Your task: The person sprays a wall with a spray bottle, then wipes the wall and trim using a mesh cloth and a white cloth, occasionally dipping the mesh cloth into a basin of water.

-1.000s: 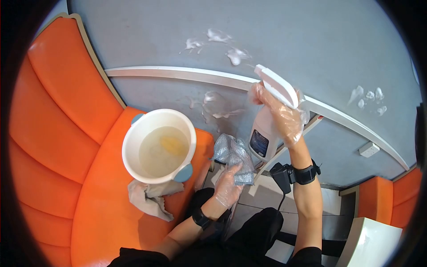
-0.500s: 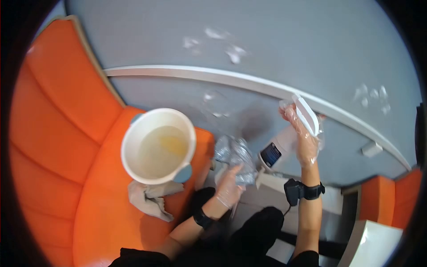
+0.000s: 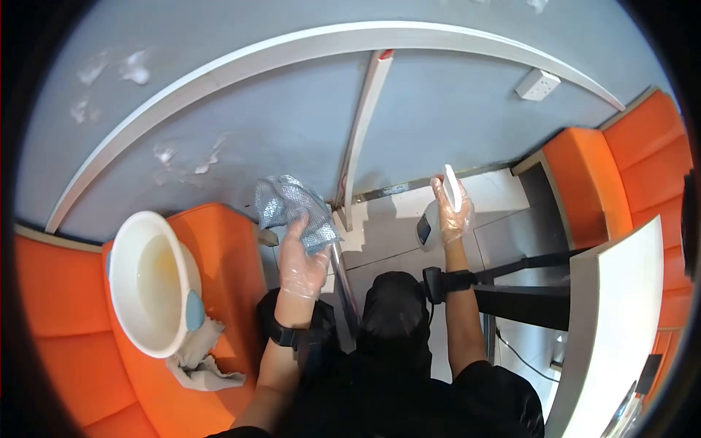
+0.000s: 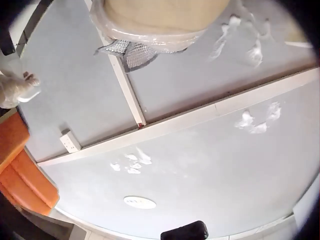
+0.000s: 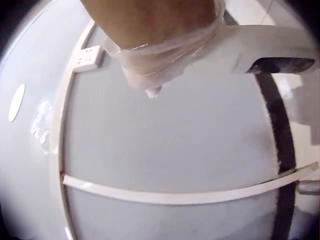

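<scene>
Since the earlier frames, the right hand has carried the spray bottle away from the wall rail and rightward, out over the floor; the view has swung right as well. Bottle held in the air, well apart from the bench. Right fingers clamped round its neck, presumably to keep the trigger within reach; whether any finger presses the trigger, cannot tell.

Left hand grips a silver cloth off the bench's right wall-side corner. Thumb lies on the cloth; the other fingers are largely hidden. The bunched hold probably keeps it ready against the wall. Both hands wear clear gloves, likely against wet.

Basin stands by the bench's wall-side edge, holding cloudy water and something yellow, likely within easy reach. A grey rag lies beside it, on the person's side. Foam marks the wall above and below the rail.
</scene>
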Demonstrator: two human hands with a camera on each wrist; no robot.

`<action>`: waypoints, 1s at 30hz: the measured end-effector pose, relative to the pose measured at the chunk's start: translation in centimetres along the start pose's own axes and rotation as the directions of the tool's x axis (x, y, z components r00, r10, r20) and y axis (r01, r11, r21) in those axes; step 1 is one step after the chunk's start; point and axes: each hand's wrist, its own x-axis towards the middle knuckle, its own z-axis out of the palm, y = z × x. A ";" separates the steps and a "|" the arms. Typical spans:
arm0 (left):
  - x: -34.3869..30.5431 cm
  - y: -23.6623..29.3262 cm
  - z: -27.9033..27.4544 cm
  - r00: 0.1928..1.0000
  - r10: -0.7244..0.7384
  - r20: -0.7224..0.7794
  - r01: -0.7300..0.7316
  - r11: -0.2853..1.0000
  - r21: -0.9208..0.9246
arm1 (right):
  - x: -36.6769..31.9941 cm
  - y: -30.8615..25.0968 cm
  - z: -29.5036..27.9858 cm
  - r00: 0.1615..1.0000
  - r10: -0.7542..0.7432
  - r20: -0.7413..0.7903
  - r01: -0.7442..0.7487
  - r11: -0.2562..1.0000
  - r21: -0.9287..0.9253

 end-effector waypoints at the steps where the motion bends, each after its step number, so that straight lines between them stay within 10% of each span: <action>1: 0.4 -0.5 0.9 1.000 -0.024 0.013 0.024 1.000 -0.002 | 0.8 2.4 -1.6 1.000 -0.012 -0.015 0.011 1.000 -0.020; 3: 1.1 -0.3 1.9 1.000 -0.022 0.022 0.022 1.000 0.019 | 0.8 5.5 -3.2 0.959 -0.083 -0.271 -0.056 0.882 -0.468; 10: 3.2 -1.0 4.7 0.996 -0.014 0.090 0.011 1.000 0.029 | 0.7 12.2 -4.7 0.679 0.224 -0.699 -0.416 0.902 -0.116; 14: 4.1 -1.8 5.1 0.986 -0.035 0.166 0.030 0.999 0.035 | -0.2 14.9 -6.2 0.666 0.134 -0.733 -0.335 0.933 -0.134; 19: 5.8 -3.1 5.3 0.991 -0.086 0.107 0.076 0.993 0.091 | -1.0 13.9 -7.3 0.612 0.364 -0.702 -0.594 0.798 -0.104; 22: 6.9 -3.4 4.8 0.993 -0.092 0.071 0.081 0.986 0.146 | -1.4 14.6 -7.6 0.721 0.157 -0.675 -0.407 0.884 -0.229; 26: 8.6 -4.3 3.8 0.982 -0.123 0.147 0.092 0.976 0.199 | -0.1 10.0 -7.8 0.652 0.033 -0.758 -0.460 0.812 -0.360; 30: 9.3 -5.7 3.3 0.925 -0.148 0.349 -0.003 0.918 0.397 | 0.4 3.3 -5.0 0.843 -0.162 -0.514 -0.125 0.869 -0.478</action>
